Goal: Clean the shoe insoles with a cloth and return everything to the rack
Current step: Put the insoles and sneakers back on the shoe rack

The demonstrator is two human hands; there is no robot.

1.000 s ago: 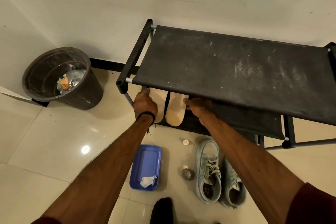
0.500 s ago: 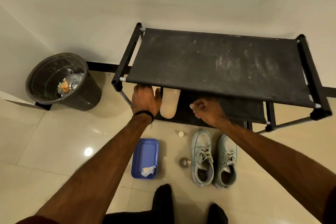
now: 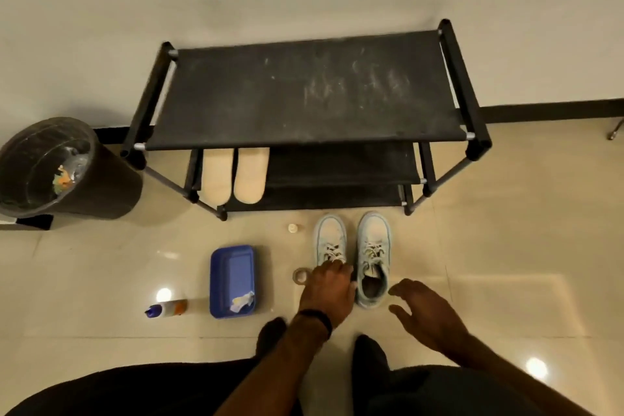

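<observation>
Left hand (image 3: 326,294) down over the heel end of the left shoe (image 3: 331,241), fingers curled onto it; grip itself hidden by the back of the hand. Right hand (image 3: 422,309) just beside the right shoe (image 3: 373,260), fingers spread wide, holding nothing. Both shoes on the floor (image 3: 506,246) in front of the rack (image 3: 304,91). Two insoles (image 3: 234,176) side by side on a lower shelf at the rack's left end. Left of the shoes, blue tray (image 3: 233,277) with crumpled cloth (image 3: 242,300) inside, bottle (image 3: 167,308) lying beside it. Bin (image 3: 50,165) near the wall.
</observation>
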